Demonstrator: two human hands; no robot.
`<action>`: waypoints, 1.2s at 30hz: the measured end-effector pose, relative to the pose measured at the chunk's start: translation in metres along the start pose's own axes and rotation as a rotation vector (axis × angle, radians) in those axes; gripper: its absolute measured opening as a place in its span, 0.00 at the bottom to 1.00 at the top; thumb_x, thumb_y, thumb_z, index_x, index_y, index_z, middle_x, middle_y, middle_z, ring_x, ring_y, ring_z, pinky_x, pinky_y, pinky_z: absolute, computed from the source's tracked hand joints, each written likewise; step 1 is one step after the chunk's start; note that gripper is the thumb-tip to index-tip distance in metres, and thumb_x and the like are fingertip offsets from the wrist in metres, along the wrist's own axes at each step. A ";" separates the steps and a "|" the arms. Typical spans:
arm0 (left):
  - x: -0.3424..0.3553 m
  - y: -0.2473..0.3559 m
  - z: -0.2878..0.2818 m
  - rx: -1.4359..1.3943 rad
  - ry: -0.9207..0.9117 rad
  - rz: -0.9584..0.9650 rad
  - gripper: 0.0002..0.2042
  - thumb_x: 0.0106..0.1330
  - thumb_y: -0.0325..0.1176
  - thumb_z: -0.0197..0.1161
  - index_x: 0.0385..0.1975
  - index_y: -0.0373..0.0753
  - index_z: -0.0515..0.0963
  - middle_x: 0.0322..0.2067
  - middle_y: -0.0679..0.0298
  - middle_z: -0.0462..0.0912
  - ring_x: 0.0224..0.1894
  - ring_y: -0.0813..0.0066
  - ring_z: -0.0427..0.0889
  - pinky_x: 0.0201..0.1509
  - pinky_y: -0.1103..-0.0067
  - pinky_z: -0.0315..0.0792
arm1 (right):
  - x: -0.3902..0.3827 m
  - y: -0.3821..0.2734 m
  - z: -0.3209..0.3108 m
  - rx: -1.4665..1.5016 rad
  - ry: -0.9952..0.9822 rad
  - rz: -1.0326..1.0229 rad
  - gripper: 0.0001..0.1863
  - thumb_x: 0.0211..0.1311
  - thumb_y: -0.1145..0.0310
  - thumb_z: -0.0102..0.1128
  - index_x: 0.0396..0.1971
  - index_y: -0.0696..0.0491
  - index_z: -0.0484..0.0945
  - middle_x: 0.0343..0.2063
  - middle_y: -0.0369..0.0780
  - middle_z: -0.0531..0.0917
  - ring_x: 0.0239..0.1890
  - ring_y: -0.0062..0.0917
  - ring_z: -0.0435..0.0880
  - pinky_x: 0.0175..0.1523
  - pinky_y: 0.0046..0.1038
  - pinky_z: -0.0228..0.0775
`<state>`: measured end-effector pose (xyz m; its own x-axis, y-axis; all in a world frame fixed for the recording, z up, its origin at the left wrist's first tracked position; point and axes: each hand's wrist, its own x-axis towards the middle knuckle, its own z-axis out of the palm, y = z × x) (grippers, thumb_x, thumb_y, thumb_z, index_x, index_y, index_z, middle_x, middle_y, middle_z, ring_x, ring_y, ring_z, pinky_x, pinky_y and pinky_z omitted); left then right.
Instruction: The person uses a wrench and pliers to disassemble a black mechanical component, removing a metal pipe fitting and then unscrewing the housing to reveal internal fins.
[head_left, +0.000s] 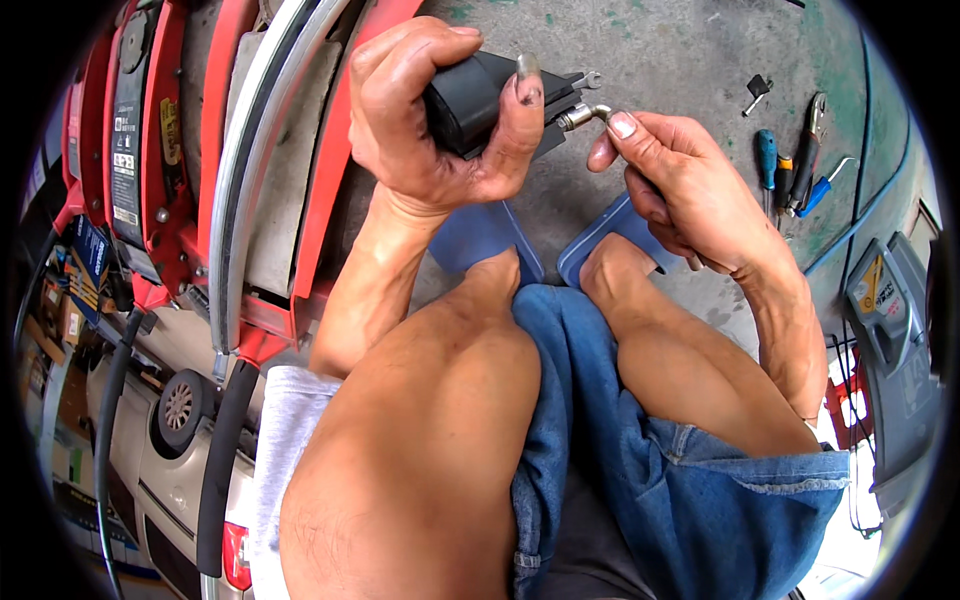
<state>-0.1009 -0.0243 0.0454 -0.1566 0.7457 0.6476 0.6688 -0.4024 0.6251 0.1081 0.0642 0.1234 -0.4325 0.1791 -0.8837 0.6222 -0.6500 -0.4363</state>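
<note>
Left hand (425,135) gripping, fingers (388,80) curled, right hand (695,180) pinching

Single fisheye view from head height, steeply downward, close above both hands (692,178).

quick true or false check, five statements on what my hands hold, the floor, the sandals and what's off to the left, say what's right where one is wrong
1. The left hand grips a black part. True.
2. The right hand is empty. False: the right hand holds a bent metal tool at the black part.
3. A screwdriver with a teal handle lies on the floor. True.
4. The sandals on the feet are red. False: the sandals are blue.
5. Part of a car shows at the lower left. True.
</note>
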 end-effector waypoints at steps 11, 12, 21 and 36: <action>-0.019 -0.003 0.035 0.033 -0.077 -0.536 0.18 0.60 0.29 0.67 0.48 0.30 0.73 0.25 0.61 0.75 0.24 0.75 0.75 0.29 0.78 0.71 | 0.019 0.027 0.003 0.087 0.129 0.025 0.19 0.72 0.56 0.56 0.26 0.55 0.79 0.18 0.31 0.72 0.18 0.12 0.64 0.21 0.23 0.53; -0.022 -0.004 0.040 0.012 -0.081 -0.589 0.18 0.60 0.29 0.67 0.48 0.31 0.74 0.24 0.61 0.75 0.24 0.74 0.75 0.29 0.78 0.71 | 0.017 0.030 0.003 0.073 0.165 0.058 0.19 0.71 0.57 0.56 0.24 0.55 0.77 0.18 0.31 0.72 0.18 0.12 0.64 0.21 0.23 0.52; -0.006 -0.009 0.063 -0.018 -0.118 -0.647 0.16 0.60 0.31 0.67 0.44 0.32 0.74 0.26 0.55 0.78 0.26 0.67 0.77 0.35 0.73 0.74 | 0.039 0.048 -0.004 -0.084 0.266 -0.007 0.20 0.70 0.60 0.56 0.21 0.58 0.75 0.15 0.33 0.70 0.20 0.18 0.65 0.27 0.30 0.58; -0.006 -0.057 0.117 0.012 0.030 -0.771 0.14 0.56 0.38 0.72 0.34 0.36 0.79 0.22 0.60 0.82 0.26 0.71 0.82 0.37 0.74 0.76 | 0.073 0.027 -0.044 -0.450 0.466 -0.174 0.19 0.65 0.64 0.51 0.37 0.66 0.81 0.34 0.60 0.84 0.43 0.53 0.85 0.52 0.45 0.73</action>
<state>-0.0532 0.0565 -0.0448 -0.6011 0.7980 0.0425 0.3702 0.2310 0.8998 0.1219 0.0922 0.0393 -0.2869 0.6193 -0.7309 0.8242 -0.2293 -0.5178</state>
